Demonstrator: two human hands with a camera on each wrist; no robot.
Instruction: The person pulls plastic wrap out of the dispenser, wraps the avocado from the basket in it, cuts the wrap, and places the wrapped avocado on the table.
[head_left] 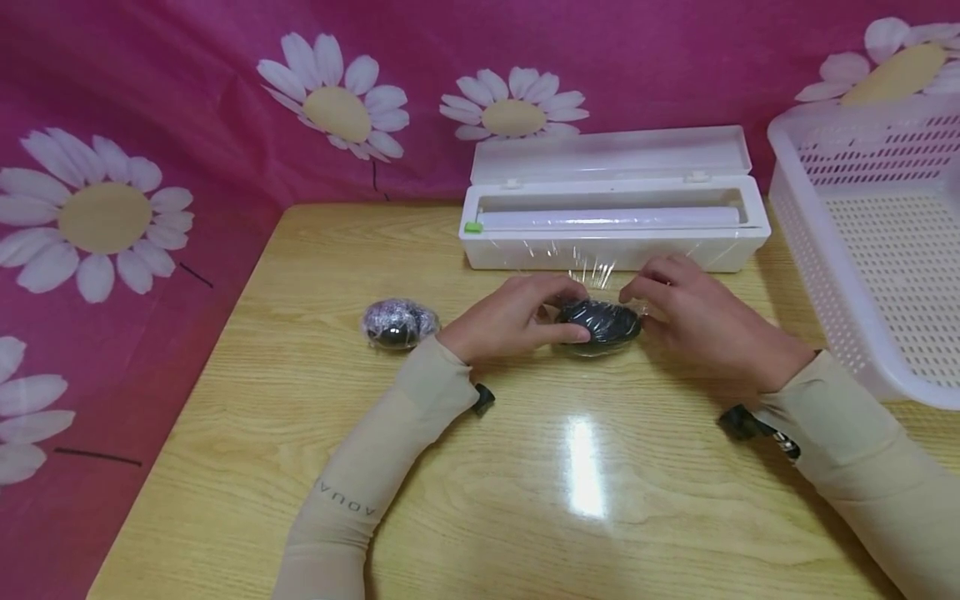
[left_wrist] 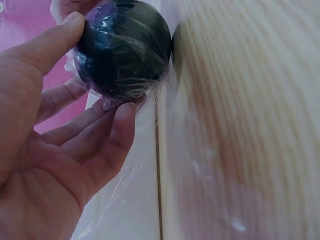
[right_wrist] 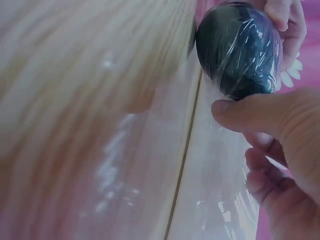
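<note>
A dark, glossy oval thing lies on the table, wrapped in clear cling film; its kind does not show. My left hand holds it from the left, thumb on the near side and fingers behind. In the left wrist view the left thumb presses the wrapped surface. At its right end my right hand pinches the cling film with bent fingers, the right thumb just under the dark thing. Taut film stretches back from it toward the white dispenser box.
The box stands lid up at the back, with a film roll inside and a green slider on its edge. Another film-wrapped dark thing lies left of my left hand. A white perforated basket stands at the right. Flowered pink cloth hangs behind.
</note>
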